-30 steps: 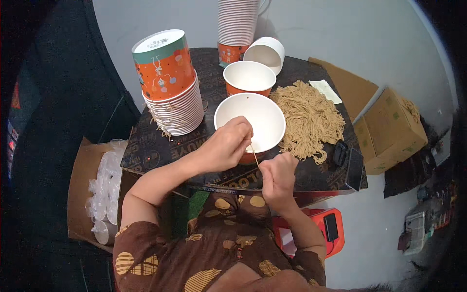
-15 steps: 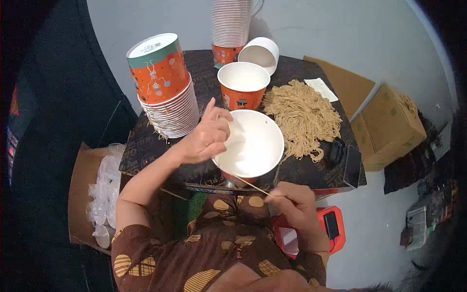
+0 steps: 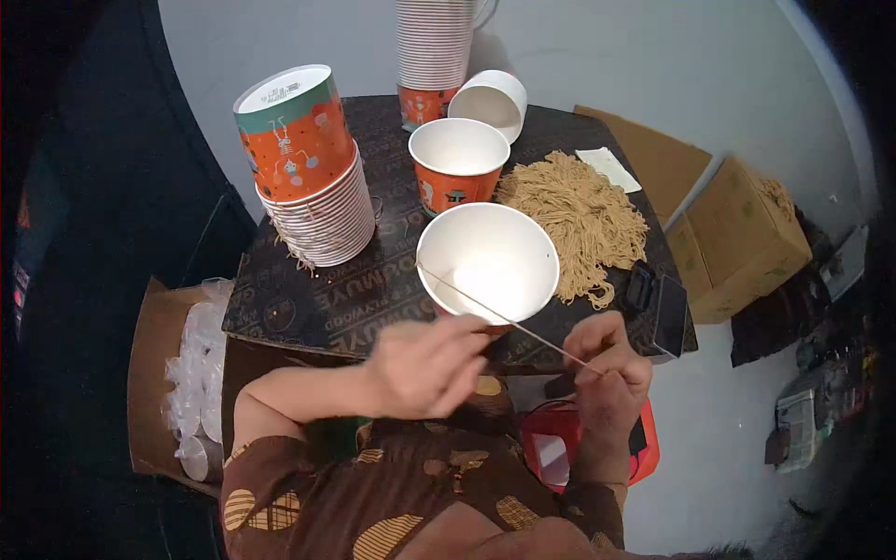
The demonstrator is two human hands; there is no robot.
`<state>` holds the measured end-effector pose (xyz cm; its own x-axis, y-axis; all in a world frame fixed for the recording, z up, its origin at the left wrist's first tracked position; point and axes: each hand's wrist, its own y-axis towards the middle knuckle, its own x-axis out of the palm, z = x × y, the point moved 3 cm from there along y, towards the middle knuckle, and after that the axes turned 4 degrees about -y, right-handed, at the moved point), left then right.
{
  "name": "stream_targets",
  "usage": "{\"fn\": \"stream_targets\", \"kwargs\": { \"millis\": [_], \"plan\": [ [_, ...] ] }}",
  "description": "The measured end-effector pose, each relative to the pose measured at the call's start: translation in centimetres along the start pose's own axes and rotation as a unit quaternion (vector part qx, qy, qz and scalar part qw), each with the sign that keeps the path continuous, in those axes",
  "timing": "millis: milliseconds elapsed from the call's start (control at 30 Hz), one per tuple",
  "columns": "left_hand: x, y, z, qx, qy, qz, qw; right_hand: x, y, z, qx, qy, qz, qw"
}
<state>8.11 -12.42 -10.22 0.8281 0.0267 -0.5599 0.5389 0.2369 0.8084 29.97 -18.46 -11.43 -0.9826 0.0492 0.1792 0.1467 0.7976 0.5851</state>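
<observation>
A white-lined paper bucket (image 3: 495, 271) stands at the near edge of the table with its mouth up. A thin tan cord (image 3: 509, 320) runs taut from the bucket's left rim, across its front, to my right hand (image 3: 611, 359). That hand is closed, pinching the cord to the right of the bucket. My left hand (image 3: 425, 369) is in front of the bucket, below the cord, smeared by motion; whether it holds anything cannot be made out. Just behind stands another orange paper bucket (image 3: 457, 183), mouth up. A loose heap of tan cords (image 3: 579, 219) lies to the right.
At left, a stack of upturned buckets (image 3: 303, 154) has cord ends hanging beside it. Farther back are a tall bucket stack (image 3: 434, 47) and a tipped bucket (image 3: 490, 105). A black device (image 3: 670, 315) lies near the right corner. Cardboard boxes (image 3: 747, 238) flank the table.
My left hand has dropped from the bucket's left rim to in front of it. My right hand has moved right and slightly up, drawing out a longer length of cord.
</observation>
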Motion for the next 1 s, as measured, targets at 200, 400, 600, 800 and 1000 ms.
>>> {"fn": "stream_targets", "kwargs": {
  "millis": [200, 400, 600, 800, 1000],
  "plan": [
    [2.6, -0.2, -2.0, -0.107, 0.01, -0.087, 0.99, 0.4, 1.5, -0.6, -0.051, 0.116, -0.015, 0.992],
    [-0.5, -0.6, -6.9, -0.16, 0.006, -0.078, 0.984, -1.4, 2.2, 0.0, -0.074, 0.162, -0.031, 0.983],
    [-4.8, -1.3, -10.5, -0.218, -0.024, -0.127, 0.967, -1.7, 4.1, 1.4, -0.047, 0.164, 0.042, 0.984],
    [-6.1, -2.2, -11.5, -0.241, 0.024, -0.138, 0.961, -3.3, 5.8, 4.0, -0.016, 0.167, 0.137, 0.976],
    [-5.9, -2.0, -10.0, -0.143, 0.155, -0.079, 0.974, -3.8, 6.5, 5.7, -0.013, 0.063, 0.148, 0.987]
  ]
}}
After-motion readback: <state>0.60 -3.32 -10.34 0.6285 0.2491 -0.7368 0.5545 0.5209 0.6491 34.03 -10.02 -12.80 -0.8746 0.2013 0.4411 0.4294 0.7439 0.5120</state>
